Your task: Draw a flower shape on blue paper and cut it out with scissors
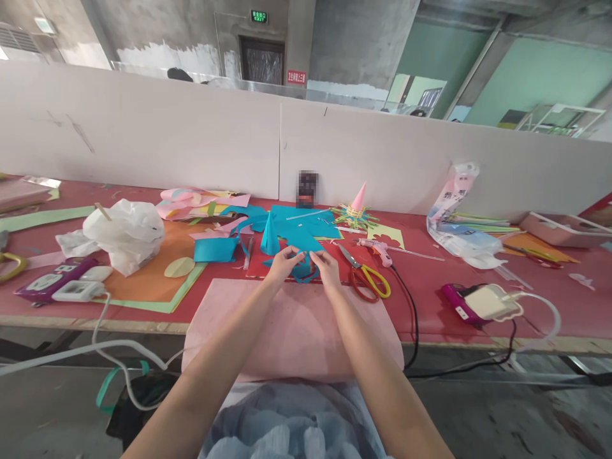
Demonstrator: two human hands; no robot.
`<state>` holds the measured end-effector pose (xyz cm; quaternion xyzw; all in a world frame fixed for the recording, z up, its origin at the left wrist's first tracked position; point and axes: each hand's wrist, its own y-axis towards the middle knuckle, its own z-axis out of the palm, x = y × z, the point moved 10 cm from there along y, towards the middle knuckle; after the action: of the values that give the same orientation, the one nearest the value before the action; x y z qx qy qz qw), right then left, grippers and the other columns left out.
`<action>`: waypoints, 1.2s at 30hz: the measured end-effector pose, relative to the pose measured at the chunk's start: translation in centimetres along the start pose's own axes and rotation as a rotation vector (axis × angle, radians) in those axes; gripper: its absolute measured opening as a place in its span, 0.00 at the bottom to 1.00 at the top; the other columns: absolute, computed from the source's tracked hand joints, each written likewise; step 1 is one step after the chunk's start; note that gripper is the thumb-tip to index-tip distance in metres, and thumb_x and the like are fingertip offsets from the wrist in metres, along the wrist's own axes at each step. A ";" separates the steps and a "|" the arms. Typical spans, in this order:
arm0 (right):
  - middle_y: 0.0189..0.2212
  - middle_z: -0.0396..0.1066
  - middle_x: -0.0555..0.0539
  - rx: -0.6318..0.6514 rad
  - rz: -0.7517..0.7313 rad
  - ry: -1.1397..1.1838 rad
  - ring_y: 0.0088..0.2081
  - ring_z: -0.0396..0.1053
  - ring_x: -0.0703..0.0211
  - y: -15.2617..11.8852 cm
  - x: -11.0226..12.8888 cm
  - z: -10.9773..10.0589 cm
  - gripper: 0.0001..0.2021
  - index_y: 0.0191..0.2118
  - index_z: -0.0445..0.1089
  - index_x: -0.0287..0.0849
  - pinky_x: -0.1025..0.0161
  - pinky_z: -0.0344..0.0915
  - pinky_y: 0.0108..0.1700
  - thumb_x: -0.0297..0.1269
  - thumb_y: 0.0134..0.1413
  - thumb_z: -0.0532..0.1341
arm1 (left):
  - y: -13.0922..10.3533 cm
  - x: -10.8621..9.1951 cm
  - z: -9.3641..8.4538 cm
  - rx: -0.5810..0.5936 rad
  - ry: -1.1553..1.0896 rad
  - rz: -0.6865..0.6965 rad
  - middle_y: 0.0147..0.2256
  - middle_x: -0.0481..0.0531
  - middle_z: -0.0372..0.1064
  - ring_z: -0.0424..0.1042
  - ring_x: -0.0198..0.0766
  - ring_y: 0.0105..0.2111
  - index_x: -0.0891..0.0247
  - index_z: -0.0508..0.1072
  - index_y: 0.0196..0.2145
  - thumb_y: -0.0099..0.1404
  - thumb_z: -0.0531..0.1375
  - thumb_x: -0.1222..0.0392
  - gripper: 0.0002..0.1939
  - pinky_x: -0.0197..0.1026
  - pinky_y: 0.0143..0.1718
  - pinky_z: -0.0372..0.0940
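My left hand [284, 264] and my right hand [327, 268] are close together near the table's front edge. Between them they pinch a curled piece of blue paper [305, 273] with cut, strip-like edges. A blue paper cone [270, 237] stands upright just beyond my left hand. Blue paper sheets [301, 223] lie behind both hands. To the right of my right hand rest scissors [369, 278] with one yellow and one reddish-brown handle. Beside them is a pink glue gun [381, 252] on a black cord. A pink cone [358, 199] with a fringed yellow-green base stands farther back.
Purple power strips [57, 280] with plugs and white cables sit at left, and another purple one [463, 306] at right. A crumpled white plastic bag [127, 233] lies on orange paper. A pink basket [564, 231] stands far right. A white partition [191, 137] closes the table's back.
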<state>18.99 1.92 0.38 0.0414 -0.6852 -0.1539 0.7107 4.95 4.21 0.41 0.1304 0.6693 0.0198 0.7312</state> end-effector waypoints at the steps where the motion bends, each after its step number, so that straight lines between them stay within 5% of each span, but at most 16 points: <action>1: 0.17 0.64 0.54 -0.006 -0.004 0.001 0.20 0.60 0.63 0.0 0.1 -0.1 0.16 0.22 0.67 0.43 0.64 0.59 0.27 0.52 0.43 0.63 | 0.0 0.0 0.0 -0.001 -0.003 -0.002 0.23 0.46 0.68 0.68 0.33 0.27 0.62 0.69 0.24 0.50 0.64 0.46 0.17 0.35 0.30 0.63; 17: 0.18 0.63 0.54 0.044 -0.002 0.026 0.21 0.60 0.63 -0.1 0.0 0.3 0.15 0.23 0.67 0.43 0.64 0.58 0.27 0.49 0.47 0.62 | -0.1 -0.3 0.7 0.066 -0.075 0.002 0.24 0.45 0.67 0.66 0.32 0.26 0.63 0.68 0.25 0.48 0.65 0.47 0.17 0.35 0.30 0.60; 36: 0.19 0.65 0.53 0.015 0.018 0.023 0.21 0.61 0.64 -0.1 -0.1 0.1 0.16 0.22 0.66 0.43 0.64 0.59 0.27 0.51 0.44 0.62 | 0.3 0.6 0.5 0.062 0.179 0.060 0.21 0.47 0.67 0.66 0.33 0.23 0.63 0.66 0.22 0.53 0.58 0.37 0.23 0.36 0.28 0.60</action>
<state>18.85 1.83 0.24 0.0423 -0.6784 -0.1420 0.7195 5.59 4.56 -0.10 0.1706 0.7280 0.0324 0.6632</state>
